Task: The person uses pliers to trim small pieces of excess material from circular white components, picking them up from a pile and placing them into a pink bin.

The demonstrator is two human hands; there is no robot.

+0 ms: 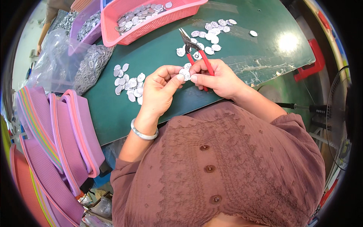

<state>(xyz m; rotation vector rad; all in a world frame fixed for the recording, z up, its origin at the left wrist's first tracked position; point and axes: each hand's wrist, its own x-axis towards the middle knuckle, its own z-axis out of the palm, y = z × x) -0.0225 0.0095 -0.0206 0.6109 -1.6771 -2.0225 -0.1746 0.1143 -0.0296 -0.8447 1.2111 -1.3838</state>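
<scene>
My left hand (160, 90) pinches a small silver oval medal (184, 75) between thumb and fingertips. My right hand (223, 80) is closed around pliers with red handles (206, 61), and its thumb and fingertip also reach the medal's edge. The dark jaws of the pliers point away from me and stand a little apart, touching nothing. Another silver piece shows just behind the held medal; whether the two are joined I cannot tell. Loose medals (132, 83) lie left of my left hand, and a second group (214, 31) is spread beyond the pliers.
A pink basket (151, 28) of medals stands at the back of the green table (261, 41). Left of it are a purple basket (85, 13) and a clear bag of metal links (92, 68). Stacked purple baskets (68, 140) flank me; a red clamp (312, 62) grips the right edge.
</scene>
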